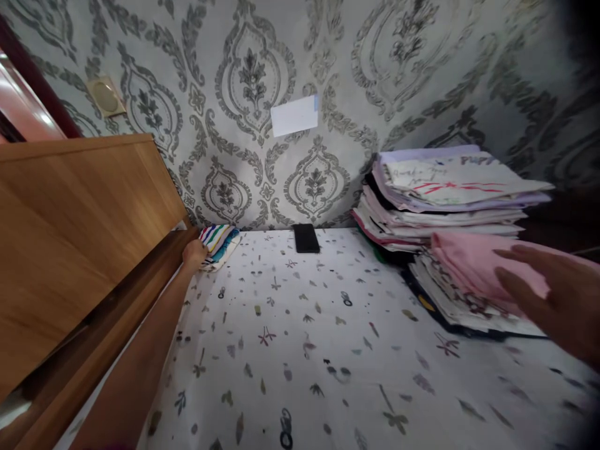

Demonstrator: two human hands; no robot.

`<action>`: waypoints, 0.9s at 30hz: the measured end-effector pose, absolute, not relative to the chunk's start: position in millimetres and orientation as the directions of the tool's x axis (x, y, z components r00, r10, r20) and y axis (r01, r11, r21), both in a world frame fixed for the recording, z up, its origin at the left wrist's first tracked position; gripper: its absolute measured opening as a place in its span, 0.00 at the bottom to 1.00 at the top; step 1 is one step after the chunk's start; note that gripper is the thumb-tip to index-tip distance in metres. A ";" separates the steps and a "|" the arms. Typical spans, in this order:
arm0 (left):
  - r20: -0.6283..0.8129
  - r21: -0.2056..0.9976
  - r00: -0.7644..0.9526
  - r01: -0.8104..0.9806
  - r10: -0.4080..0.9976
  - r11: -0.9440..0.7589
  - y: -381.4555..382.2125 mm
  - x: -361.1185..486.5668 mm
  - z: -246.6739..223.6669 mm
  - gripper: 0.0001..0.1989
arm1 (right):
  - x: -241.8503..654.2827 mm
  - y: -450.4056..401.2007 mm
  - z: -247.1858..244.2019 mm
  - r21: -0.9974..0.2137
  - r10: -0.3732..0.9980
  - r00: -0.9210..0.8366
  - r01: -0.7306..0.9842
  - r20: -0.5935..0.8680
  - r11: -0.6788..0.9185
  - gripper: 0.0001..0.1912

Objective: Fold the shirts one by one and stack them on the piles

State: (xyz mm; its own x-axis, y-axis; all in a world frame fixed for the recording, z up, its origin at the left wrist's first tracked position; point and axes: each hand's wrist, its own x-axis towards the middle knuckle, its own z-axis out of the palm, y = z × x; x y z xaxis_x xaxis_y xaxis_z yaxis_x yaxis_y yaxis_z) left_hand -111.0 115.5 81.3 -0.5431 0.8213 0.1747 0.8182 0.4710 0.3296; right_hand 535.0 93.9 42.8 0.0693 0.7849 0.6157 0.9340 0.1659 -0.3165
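Note:
At the far left of the patterned white sheet, my left hand is closed at the edge of a small folded striped cloth pile. On the right, my right hand has its fingers apart over a folded pink cloth. That cloth lies on top of a low stack of folded clothes. Behind it stands a taller stack of folded clothes, with a white printed garment on top. Whether the right fingertips touch the pink cloth is hard to tell.
A dark phone lies near the wall. A wooden headboard and its rail run along the left side. The patterned wall closes off the far side, with a white paper and a switch on it.

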 end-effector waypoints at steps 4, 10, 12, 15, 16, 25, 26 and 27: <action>0.152 0.306 -0.507 0.841 0.849 0.447 121.2 -117.6 94.8 0.03 | 476.1 49.5 51.7 -0.451 0.847 0.029 0.855 0.531 0.254 0.27; 0.297 0.173 -0.012 0.984 0.955 -0.041 43.6 -48.1 98.3 0.07 | 385.4 -1.4 49.9 -0.546 0.845 -0.272 0.664 0.460 0.511 0.13; 0.228 0.131 0.355 0.912 0.907 -0.390 -8.8 -9.4 86.5 0.10 | 356.5 -15.2 43.2 -0.582 0.837 -0.376 0.602 0.397 0.546 0.15; 0.094 0.234 0.648 0.723 0.755 -0.650 -82.9 31.9 75.8 0.07 | 319.2 -35.0 33.1 -0.634 0.821 -0.480 0.541 0.307 0.553 0.16; 0.071 0.269 0.674 0.697 0.736 -0.665 -100.0 37.1 75.8 0.07 | 309.3 -41.0 30.4 -0.644 0.808 -0.502 0.515 0.308 0.566 0.16; -0.081 0.315 -0.006 0.949 0.997 0.031 -69.9 -18.8 63.2 0.12 | 247.0 -82.1 31.5 -0.680 0.697 -0.605 0.324 0.385 0.658 0.14; -0.103 0.317 -0.031 0.946 0.994 0.062 -62.1 -19.0 58.9 0.13 | 240.1 -85.3 32.4 -0.699 0.701 -0.609 0.314 0.371 0.643 0.14; -0.109 0.323 -0.045 0.943 0.993 0.078 -55.8 -16.0 55.3 0.13 | 234.0 -87.6 32.8 -0.726 0.715 -0.604 0.307 0.351 0.615 0.15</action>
State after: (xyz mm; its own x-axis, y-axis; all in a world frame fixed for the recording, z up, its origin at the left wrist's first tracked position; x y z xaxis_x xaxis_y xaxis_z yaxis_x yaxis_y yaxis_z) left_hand -16.0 -55.8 55.3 -0.0446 0.9931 -0.1086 0.9433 0.0777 0.3226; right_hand 234.0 -87.6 32.8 -0.6043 0.7154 0.3507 0.3075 0.6155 -0.7257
